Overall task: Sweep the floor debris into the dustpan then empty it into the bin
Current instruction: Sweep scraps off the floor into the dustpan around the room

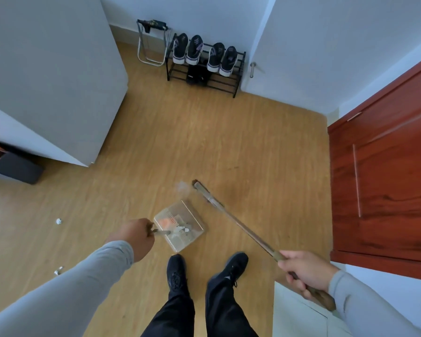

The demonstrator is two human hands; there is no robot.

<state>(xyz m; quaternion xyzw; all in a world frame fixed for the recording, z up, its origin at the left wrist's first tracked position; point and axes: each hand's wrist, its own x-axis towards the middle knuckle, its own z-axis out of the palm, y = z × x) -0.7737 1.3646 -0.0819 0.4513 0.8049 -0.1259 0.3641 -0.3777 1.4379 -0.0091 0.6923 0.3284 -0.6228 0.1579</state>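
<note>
Wooden floor (pixel 229 142) spreads under me, with the broom (pixel 231 218) slanting across it, its handle gripped in my right hand (pixel 304 273). My left hand (pixel 136 235) curls round the dustpan (pixel 180 226) handle; the pan sits by my feet, already holding scraps. If I tilt it, they may spill. A pale smudge (pixel 181 186) beside the broom head, perhaps dust, and two bits (pixel 58 221) far left could get missed.

One dustpan (pixel 179 226), one broom (pixel 238 222), two hands, four sneakers on one shoe rack (pixel 236 79) at 12 o'clock, two white scraps at 9 o'clock
</note>
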